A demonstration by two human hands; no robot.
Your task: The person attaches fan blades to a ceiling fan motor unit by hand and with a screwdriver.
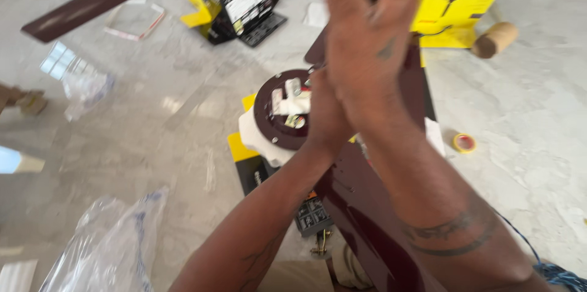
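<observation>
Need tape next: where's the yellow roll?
Head view, right side: the yellow tape roll lies on the marble floor, just right of the maroon fan blade.

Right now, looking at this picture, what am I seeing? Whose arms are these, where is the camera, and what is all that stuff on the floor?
The camera sits on a person's head and looks down, so the two bare arms are that person's own. The right hand and left hand are raised and pressed together, palms meeting; nothing can be seen held between them. Below them, on the pale marble floor, lies a ceiling fan motor, a round maroon disc on a white foam block, with a long maroon fan blade beside it and another blade at upper left. Around them are a yellow box, a black and yellow box, a roll of tape, a cardboard tube and clear plastic bags.
</observation>
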